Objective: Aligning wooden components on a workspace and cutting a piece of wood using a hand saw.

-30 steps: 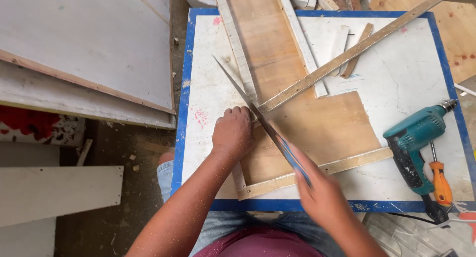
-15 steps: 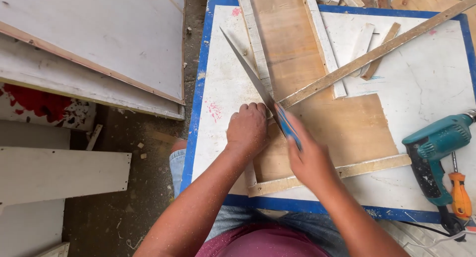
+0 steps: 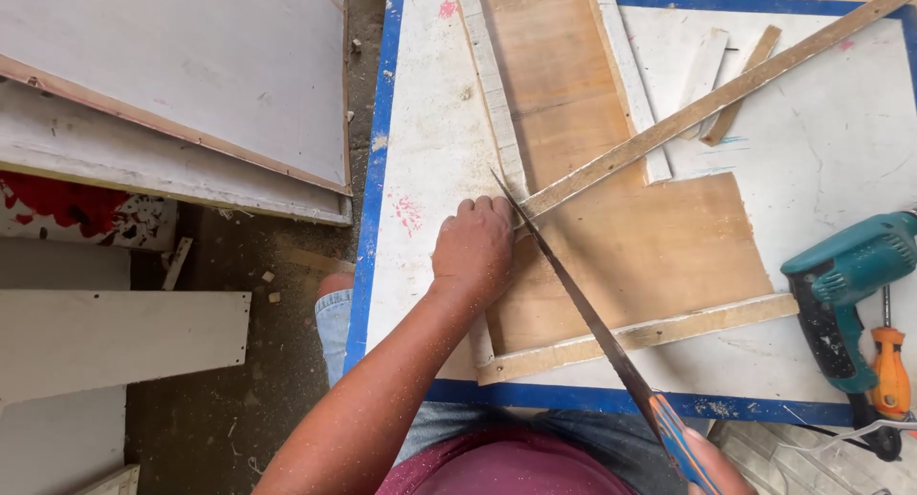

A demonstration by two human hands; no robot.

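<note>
Plywood panel (image 3: pixel 611 237) lies on the tabletop (image 3: pixel 420 151), a long wooden strip (image 3: pixel 707 103) slanting across it; power drill (image 3: pixel 845 285) and screwdriver (image 3: pixel 890 366) sit at its right; boards (image 3: pixel 172 94) stack left.

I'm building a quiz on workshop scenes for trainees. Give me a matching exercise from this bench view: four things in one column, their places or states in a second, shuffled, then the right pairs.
Things:
1. long thin-bladed handsaw with blue and orange handle
2. teal electric power drill
3. orange-handled screwdriver
4. left hand

Places or states:
A. lying at the right edge of the white tabletop with blue border
B. pressed down beside the long diagonal wooden strip
C. gripped at its handle by the right hand
D. lying just beside the drill's grip

Pairs: 1-C, 2-A, 3-D, 4-B
</note>
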